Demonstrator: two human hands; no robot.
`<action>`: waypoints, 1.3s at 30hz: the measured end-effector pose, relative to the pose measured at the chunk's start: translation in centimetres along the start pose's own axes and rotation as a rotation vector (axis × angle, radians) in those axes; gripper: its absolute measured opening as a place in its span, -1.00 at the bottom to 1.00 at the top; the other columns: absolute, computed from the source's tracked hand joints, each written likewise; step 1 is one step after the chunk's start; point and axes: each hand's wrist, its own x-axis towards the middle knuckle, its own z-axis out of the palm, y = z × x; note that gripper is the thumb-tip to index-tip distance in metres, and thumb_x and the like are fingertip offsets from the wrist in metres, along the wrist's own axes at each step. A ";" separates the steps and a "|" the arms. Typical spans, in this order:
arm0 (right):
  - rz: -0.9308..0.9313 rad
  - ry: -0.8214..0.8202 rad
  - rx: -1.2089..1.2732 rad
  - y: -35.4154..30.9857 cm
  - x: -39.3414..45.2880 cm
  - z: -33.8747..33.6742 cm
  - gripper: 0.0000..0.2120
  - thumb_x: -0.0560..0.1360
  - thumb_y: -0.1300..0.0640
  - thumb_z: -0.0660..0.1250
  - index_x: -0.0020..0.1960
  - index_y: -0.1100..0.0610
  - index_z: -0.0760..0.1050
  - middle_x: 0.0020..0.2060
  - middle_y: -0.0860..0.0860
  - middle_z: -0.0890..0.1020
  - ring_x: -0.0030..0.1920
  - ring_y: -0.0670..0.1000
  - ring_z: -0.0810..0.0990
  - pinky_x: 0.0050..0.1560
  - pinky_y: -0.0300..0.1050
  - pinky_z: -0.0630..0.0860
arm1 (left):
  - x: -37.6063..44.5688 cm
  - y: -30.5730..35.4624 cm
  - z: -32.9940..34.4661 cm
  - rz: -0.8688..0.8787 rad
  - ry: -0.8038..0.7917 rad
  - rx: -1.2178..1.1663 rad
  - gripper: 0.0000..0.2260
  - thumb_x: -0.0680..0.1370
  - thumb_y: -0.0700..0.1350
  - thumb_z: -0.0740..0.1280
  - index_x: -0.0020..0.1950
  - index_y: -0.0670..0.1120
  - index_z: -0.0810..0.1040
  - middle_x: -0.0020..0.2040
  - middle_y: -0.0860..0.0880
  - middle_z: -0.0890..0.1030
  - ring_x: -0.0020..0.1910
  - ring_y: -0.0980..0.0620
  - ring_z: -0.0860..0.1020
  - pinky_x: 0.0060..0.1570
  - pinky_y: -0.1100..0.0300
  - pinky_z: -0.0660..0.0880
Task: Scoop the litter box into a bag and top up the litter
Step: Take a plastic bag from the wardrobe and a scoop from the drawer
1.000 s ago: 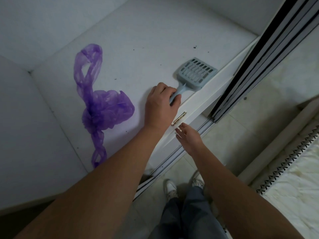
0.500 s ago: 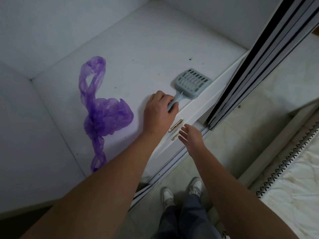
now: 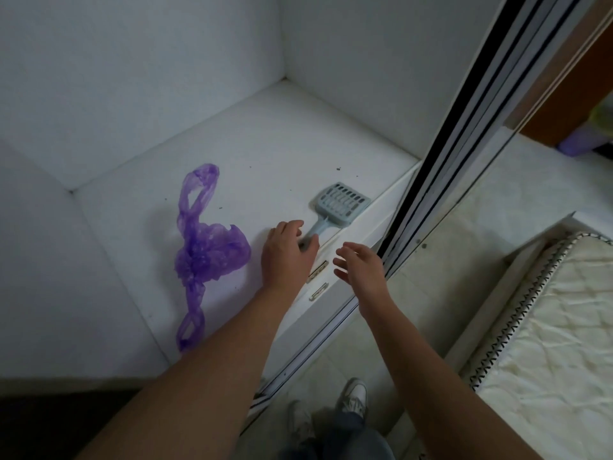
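Note:
A pale blue slotted litter scoop (image 3: 341,204) lies on the white shelf (image 3: 272,134) near its front edge. My left hand (image 3: 287,252) grips the end of its handle. A crumpled purple plastic bag (image 3: 207,252) lies flat on the shelf to the left of that hand, its handles stretched out front and back. My right hand (image 3: 360,265) hovers just right of the left one, over the shelf's front edge, fingers spread and holding nothing. No litter box is in view.
Sliding door frames (image 3: 471,134) stand at the shelf's right end. Two small brass fittings (image 3: 317,278) sit on the shelf's front face. A quilted mattress (image 3: 557,333) lies at the right. My feet (image 3: 351,398) stand on the pale floor below. Dark crumbs dot the shelf.
My right hand has risen from below the shelf edge to beside the left hand. The left hand stays on the scoop handle. The view has pulled back.

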 end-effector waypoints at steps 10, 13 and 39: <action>0.147 0.048 -0.101 -2.3 -0.2 4.3 -0.26 0.40 -0.09 0.49 0.37 0.25 0.24 0.10 0.16 0.52 -0.09 0.03 0.58 -0.04 0.01 0.64 | -4.5 -0.1 -6.5 0.073 0.166 0.086 -0.80 0.56 -0.06 0.40 0.15 -0.09 0.62 0.01 -0.01 0.66 -0.05 0.04 0.60 -0.12 0.16 0.60; 0.178 0.119 -0.125 -2.1 0.7 5.9 -0.13 0.29 -0.18 0.53 0.36 0.24 0.21 0.14 0.17 0.53 -0.01 0.13 0.59 0.03 0.11 0.62 | -4.8 0.0 -9.0 0.129 0.274 0.163 -0.80 0.54 -0.09 0.43 0.13 -0.12 0.64 0.02 -0.02 0.67 -0.03 0.05 0.60 -0.10 0.23 0.59; -0.018 0.015 -0.266 -1.6 0.6 1.9 -0.76 0.45 0.03 0.48 -0.06 0.17 0.53 -0.34 0.04 0.67 -0.31 0.06 0.70 -0.08 0.16 0.66 | -3.9 -2.2 -12.3 -0.287 0.155 0.335 -0.48 0.42 0.05 0.53 0.30 -0.11 0.50 0.09 -0.10 0.57 0.02 -0.03 0.55 -0.04 0.10 0.59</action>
